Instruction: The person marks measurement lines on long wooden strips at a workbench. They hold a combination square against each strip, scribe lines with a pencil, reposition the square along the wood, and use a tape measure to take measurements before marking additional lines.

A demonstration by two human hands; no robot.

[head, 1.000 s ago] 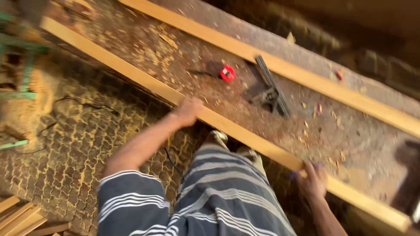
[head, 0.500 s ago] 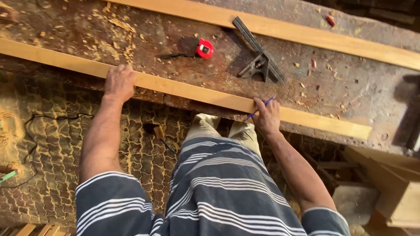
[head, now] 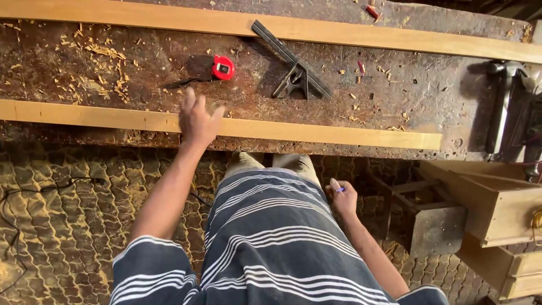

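The left hand is hovering over the near wooden batten, fingers spread wide and gripping nothing; whether the palm is touching the wood cannot be told. The right hand is hanging down beside the hip, well apart from the table, curled loosely around a pencil with a blue end, the tip poking up between the fingers.

The near batten is lying flat along the front edge of the table, running from the left border of the view to just short of the table's right end. It is looking like a long, thin, planed strip of pale softwood: probably light for its length, stiff across the width but likely to sag or whip if lifted by one end. Taking it near the middle, or with both hands spread apart, would seem the steadier hold; the smooth faces may slide easily over the shavings scattered on the worn top.

A second batten is lying along the far edge. Between the two, a red tape measure is sitting just beyond the left hand, and a combination square is resting to its right, its blade reaching onto the far strip. A dark power tool is standing at the right end.
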